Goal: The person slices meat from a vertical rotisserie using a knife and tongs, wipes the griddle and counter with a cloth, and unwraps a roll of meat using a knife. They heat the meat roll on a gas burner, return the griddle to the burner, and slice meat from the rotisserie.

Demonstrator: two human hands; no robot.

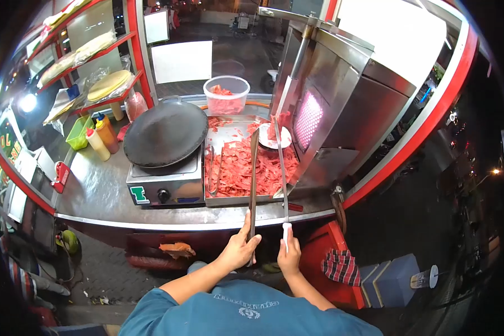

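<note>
My left hand (238, 250) is closed around what look like long, narrow metal tongs (253, 168), pointing forward over the meat tray (229, 200). In my right hand (289, 255) is the white handle of a long knife (283, 176); its blade reaches forward to the vertical spit. A small remnant of red meat (273, 130) stands on the spit above a round white plate (286, 138), the knife tip beside it. Sliced red meat (235, 171) fills most of the tray below. Another pair of tongs (218, 173) lies at the tray's left side.
A glowing grill burner (308, 120) stands right of the spit. Left of the tray, a black griddle pan (165, 134) sits on a stove (165, 182). Behind are a plastic tub (226, 103) with meat and shelves of flatbread (109, 85). Sauce bottles (98, 144) stand at left.
</note>
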